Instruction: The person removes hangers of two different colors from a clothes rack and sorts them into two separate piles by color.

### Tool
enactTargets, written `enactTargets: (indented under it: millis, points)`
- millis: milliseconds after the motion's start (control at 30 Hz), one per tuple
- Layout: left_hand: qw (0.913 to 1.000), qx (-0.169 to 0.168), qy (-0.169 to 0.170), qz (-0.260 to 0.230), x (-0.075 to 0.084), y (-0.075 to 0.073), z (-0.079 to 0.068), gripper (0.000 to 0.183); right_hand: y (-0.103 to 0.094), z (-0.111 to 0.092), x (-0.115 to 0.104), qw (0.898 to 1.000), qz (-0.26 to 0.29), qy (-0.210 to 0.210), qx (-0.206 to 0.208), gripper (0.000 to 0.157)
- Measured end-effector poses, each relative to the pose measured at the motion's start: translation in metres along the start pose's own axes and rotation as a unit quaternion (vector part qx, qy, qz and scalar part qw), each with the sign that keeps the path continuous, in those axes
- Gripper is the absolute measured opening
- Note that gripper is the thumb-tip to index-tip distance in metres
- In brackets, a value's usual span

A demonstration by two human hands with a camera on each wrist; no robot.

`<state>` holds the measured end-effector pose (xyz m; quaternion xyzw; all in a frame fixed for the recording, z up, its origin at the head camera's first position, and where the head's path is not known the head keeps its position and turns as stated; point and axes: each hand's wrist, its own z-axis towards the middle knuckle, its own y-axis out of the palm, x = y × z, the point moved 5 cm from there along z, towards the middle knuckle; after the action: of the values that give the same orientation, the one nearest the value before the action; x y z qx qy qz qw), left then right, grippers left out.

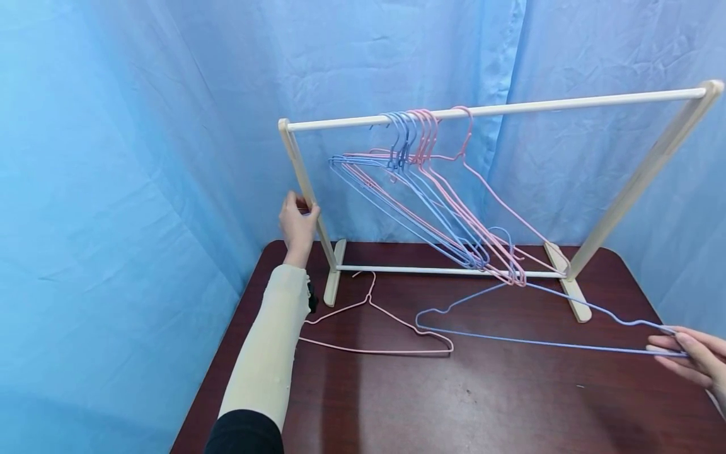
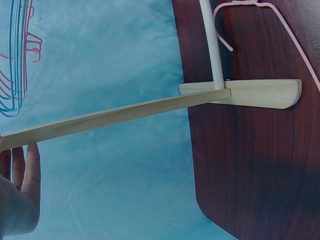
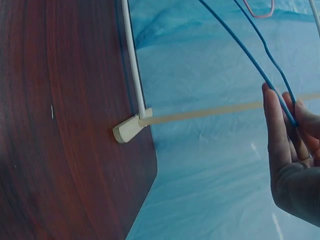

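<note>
On the left, my left hand [image 1: 299,224] holds the left post [image 1: 299,167] of a wooden hanger rack. Its fingertips [image 2: 32,150] meet the post's edge in the left wrist view. My right hand [image 1: 700,359], at the right edge of the head view, pinches one end of a blue clothes hanger [image 1: 544,345]. The thumb and fingers close round that corner in the right wrist view, where the hanger's wire [image 3: 250,55] runs up and left. In the head view, this hanger's hook points up, overlapping the lower ends of the hanging hangers.
Several blue hangers [image 1: 363,180] and pink hangers [image 1: 505,208] hang bunched from the rack's top rail [image 1: 578,103]. One pink hanger [image 1: 374,351] lies on the dark wooden table [image 1: 482,403]. A blue curtain [image 1: 198,126] stands behind. The rack's right foot [image 1: 577,301] rests on the table.
</note>
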<state>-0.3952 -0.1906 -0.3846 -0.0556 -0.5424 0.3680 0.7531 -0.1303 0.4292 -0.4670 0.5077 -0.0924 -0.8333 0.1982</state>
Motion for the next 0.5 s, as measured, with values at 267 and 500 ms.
enactTargets:
  millis: [267, 500]
  points:
    - [1.0, -0.001, -0.001, -0.005, -0.001, 0.0, 0.001, 0.02, -0.03, -0.015, 0.011, 0.994, 0.021, 0.098, -0.031, 0.056]
    - [1.0, 0.003, 0.003, -0.004, -0.002, 0.0, 0.001, 0.019, -0.044, -0.023, 0.018, 0.987, 0.034, 0.151, -0.033, 0.055]
